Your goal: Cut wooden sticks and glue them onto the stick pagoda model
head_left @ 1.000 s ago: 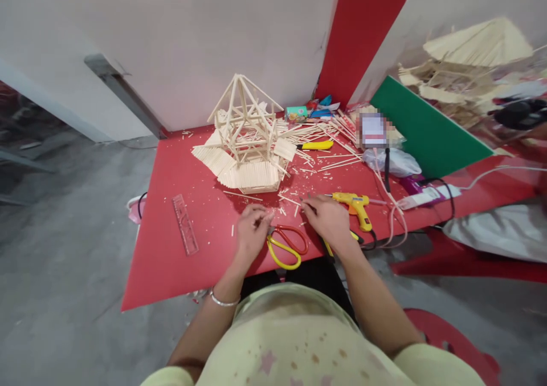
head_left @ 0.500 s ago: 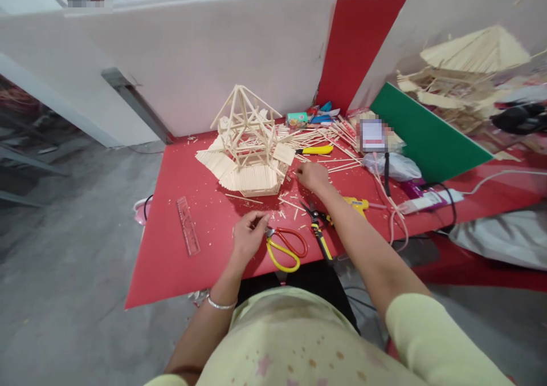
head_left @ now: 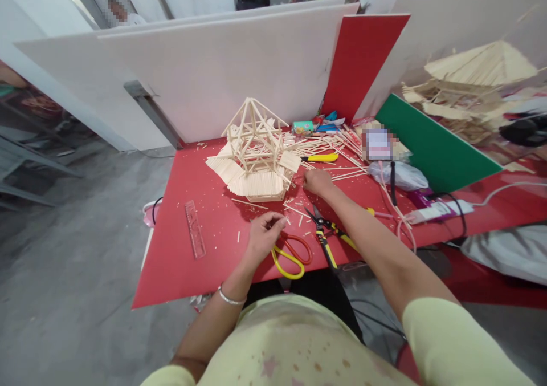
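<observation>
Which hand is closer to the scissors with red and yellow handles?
Left: the left hand is beside the scissors, partly covering them; the right hand is farther off, beyond them and to the right.

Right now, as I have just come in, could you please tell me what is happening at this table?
A person is at a red table with a model of pale sticks. The left hand, curled, is beside the scissors; the right hand is near the model's right side, close to loose sticks. I cannot tell whether the hands hold anything. A pair of cutters lies open near the right forearm.
</observation>
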Motion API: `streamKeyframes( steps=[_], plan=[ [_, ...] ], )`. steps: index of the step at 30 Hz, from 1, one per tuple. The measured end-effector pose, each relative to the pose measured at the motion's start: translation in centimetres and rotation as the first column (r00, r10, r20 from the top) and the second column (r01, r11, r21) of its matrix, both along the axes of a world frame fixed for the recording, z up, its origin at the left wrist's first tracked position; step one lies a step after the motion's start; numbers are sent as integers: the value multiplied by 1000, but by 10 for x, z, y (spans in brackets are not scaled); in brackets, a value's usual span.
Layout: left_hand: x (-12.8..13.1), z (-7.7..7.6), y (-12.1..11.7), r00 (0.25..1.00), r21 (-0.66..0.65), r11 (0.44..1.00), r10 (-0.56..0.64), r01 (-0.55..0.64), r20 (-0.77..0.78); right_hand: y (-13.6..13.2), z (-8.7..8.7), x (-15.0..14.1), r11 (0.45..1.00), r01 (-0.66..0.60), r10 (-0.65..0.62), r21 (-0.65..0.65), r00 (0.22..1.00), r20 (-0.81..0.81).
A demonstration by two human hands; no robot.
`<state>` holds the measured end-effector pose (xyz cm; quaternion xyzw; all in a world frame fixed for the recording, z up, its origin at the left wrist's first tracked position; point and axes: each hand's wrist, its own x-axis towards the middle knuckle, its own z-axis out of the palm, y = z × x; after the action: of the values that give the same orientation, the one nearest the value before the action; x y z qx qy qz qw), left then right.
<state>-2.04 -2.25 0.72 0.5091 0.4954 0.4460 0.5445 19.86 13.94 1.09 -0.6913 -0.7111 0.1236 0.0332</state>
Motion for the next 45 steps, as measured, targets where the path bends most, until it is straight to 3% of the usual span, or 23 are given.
streamKeyframes(
  steps=[4, 7, 12, 18, 20, 21, 23, 24, 28, 35, 39, 42, 43, 45],
  plan=[
    [9, -2, 1, 995, -22, 998, 55, -53, 84, -23, 19, 6, 995, 4, 17, 100, 977, -210],
    [13, 1, 3, 984, -62, 994, 95, -86, 153, -60, 27, 1, 986, -16, 84, 167, 908, -410],
    [23, 2, 5, 970, -111, 994, 43, -17, 237, -136, 11, -20, 978, -27, 156, 206, 751, -642],
    [30, -10, -2, 951, -174, 982, -10, 67, 310, -171, -10, -17, 966, 7, 181, 257, 690, -701],
    [28, -12, -3, 930, -206, 976, 17, 63, 366, -181, -9, -8, 963, 3, 178, 271, 747, -641],
    [26, -12, -3, 920, -220, 974, 42, 49, 390, -188, -8, -3, 959, 12, 155, 285, 817, -555],
    [22, -10, -2, 901, -246, 969, 96, 12, 424, -203, -4, 5, 957, 57, 30, 285, 956, -292],
    [20, -8, -2, 891, -257, 967, 120, -4, 438, -210, -2, 8, 963, 73, -33, 259, 987, -154],
    [18, 0, 0, 844, -267, 964, 139, 6, 518, -229, 5, 5, 991, 112, -124, 72, 971, 202],
    [21, 3, 0, 821, -237, 971, 118, 22, 559, -222, -12, 4, 990, 140, -141, 23, 946, 291],
    [18, -2, 0, 839, -246, 969, 119, 18, 530, -218, -28, 17, 982, 163, -178, 99, 970, 168],
    [15, -10, 1, 831, -250, 968, 122, 20, 542, -221, -36, 30, 962, 237, -226, 136, 969, -97],
    [16, -13, 1, 831, -253, 967, 121, 24, 542, -222, -37, 35, 955, 275, -245, 108, 942, -232],
    [18, -20, 1, 837, -262, 964, 116, 34, 535, -225, -37, 43, 939, 343, -289, 7, 803, -521]
  ],
)
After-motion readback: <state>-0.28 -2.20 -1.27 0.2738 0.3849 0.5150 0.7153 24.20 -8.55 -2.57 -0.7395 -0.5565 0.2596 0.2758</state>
